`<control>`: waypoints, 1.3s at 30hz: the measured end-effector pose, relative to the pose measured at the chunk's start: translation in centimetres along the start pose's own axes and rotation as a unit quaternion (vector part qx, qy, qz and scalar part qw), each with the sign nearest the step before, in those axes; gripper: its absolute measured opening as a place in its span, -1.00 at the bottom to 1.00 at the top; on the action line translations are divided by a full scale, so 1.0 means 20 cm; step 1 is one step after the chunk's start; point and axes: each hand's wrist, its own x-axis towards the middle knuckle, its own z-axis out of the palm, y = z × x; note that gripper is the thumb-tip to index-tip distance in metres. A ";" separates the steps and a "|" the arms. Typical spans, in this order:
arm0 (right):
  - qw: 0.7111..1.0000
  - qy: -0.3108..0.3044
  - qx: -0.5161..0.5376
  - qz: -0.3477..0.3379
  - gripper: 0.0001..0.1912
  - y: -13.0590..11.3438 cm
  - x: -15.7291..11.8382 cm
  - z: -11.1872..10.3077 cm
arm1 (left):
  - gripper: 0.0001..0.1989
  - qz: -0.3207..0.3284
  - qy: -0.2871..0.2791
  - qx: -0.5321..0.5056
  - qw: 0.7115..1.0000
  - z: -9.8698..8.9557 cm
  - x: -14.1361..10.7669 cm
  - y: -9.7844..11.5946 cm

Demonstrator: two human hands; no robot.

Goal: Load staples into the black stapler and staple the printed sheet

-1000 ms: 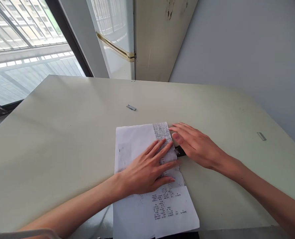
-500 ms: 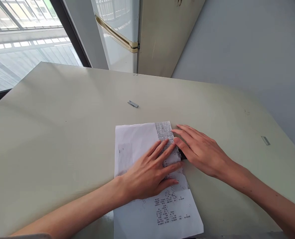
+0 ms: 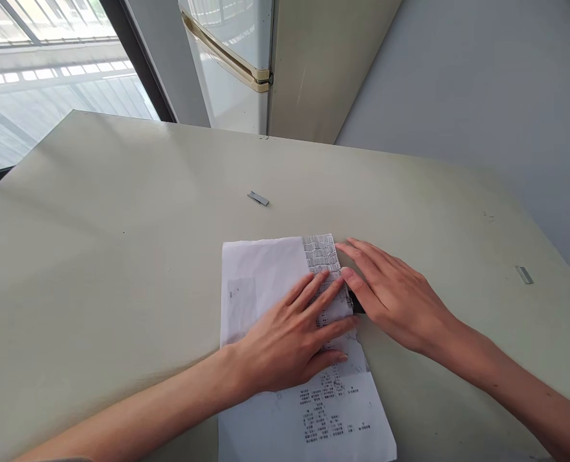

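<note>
My left hand [image 3: 294, 337] lies flat on the printed sheets of paper [image 3: 260, 269], its fingers spread. Beside the sheets' right edge is my right hand [image 3: 395, 292], palm down, its fingers stretched out and the thumb apart. The right fingertips and thumb are at that edge, over or against it. A dark piece [image 3: 356, 303] shows between the paper and my right palm; most of it is hidden, so I cannot make out its kind. A patterned strip [image 3: 320, 253] with dense line marks runs along the sheets' upper right, and lines of print show lower down.
A small grey strip, like a row of staples [image 3: 258, 198], rests on the pale table [image 3: 121, 289] beyond the paper. Another grey strip [image 3: 524, 275] lies far right. Past the table stand a fridge [image 3: 236, 106], a wall [image 3: 481, 77] and a window [image 3: 49, 96].
The view has shifted slightly, so the far table edge and the fridge sit a little higher. Both hands and the paper keep nearly the same arrangement.
</note>
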 end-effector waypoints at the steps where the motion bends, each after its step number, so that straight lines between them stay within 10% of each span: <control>1: 1.000 -0.002 0.004 -0.001 -0.39 0.00 0.00 0.00 | -0.50 -0.001 0.001 -0.003 1.000 0.00 0.00 0.00; 39: 0.997 -0.031 0.069 0.027 -0.39 0.02 0.01 -0.05 | -0.53 -0.008 0.021 -0.015 1.000 0.01 0.00 0.01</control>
